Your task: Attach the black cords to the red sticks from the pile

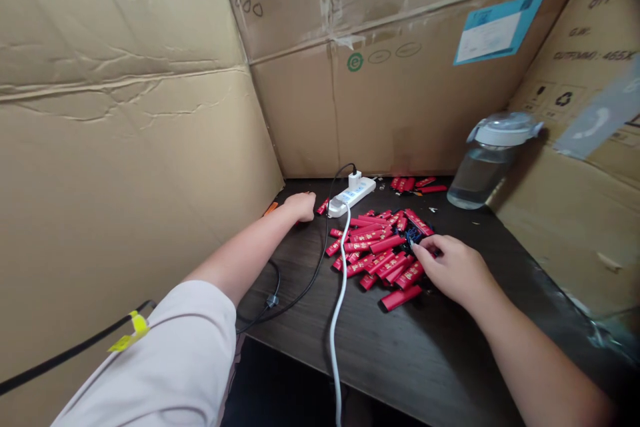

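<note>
The right hand [450,270] is at the right edge of a loose pile of red gold-lettered sticks [383,247] on the dark surface [390,347], thumb and forefinger drawn close together beside a dark blue tangle [413,235]. Whether the tips have a piece between them is hard to say, as the hand covers that spot. The left hand [300,205] is well apart from it, far back by the left cardboard wall [150,147], fingers curled and turned away, so I cannot tell what, if anything, they grip; a lone red stick [323,206] lies just to its right.

Working here calls for a light fingertip pinch at the pile's edge: the sticks overlap at many angles, and a pull from underneath could well send the upper ones sliding. Lifting straight up would disturb fewer than dragging.

A white cord [340,307] comes off the power strip [360,192] and crosses the pile's left part, where a sweeping wrist might snag it. A black cable [323,260] loops between the left forearm and the pile. A second, smaller cluster of red sticks [407,184] lies at the back wall, with a water bottle [483,173] upright to its right.
</note>
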Demonstrator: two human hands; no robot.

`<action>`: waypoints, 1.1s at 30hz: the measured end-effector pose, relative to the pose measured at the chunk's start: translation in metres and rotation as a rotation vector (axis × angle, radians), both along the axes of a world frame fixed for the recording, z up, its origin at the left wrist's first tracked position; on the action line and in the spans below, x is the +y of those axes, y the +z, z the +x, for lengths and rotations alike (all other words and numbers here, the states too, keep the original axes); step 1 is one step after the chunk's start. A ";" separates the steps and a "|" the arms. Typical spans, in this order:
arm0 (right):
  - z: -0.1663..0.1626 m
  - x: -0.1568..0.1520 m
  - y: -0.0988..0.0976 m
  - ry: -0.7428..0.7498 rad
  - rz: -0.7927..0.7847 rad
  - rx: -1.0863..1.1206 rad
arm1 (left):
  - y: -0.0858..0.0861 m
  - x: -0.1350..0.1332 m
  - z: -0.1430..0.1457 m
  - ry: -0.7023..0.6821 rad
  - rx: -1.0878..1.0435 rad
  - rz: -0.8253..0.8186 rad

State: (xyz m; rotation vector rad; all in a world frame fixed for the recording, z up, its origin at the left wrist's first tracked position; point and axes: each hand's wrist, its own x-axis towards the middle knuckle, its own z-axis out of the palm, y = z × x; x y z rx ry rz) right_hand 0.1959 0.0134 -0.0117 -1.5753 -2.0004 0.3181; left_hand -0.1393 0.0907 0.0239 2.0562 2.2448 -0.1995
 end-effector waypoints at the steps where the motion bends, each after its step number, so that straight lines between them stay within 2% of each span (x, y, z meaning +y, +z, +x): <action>1: 0.000 0.000 0.000 0.001 0.008 0.000 | 0.000 -0.001 0.000 0.007 0.001 0.008; 10: -0.002 -0.003 0.001 0.021 0.006 -0.005 | 0.002 0.004 -0.007 0.094 -0.103 0.092; 16: -0.003 -0.003 0.003 0.022 -0.015 -0.003 | 0.002 0.016 0.004 0.102 -0.278 0.145; 21: -0.002 -0.003 0.004 0.014 -0.041 -0.016 | -0.005 0.019 0.015 0.096 -0.368 0.122; 28: -0.002 -0.004 0.006 0.017 -0.026 -0.010 | -0.008 0.016 0.023 0.099 -0.358 0.111; 33: -0.001 -0.004 0.005 0.002 -0.020 -0.004 | -0.006 0.016 0.027 0.162 -0.304 0.147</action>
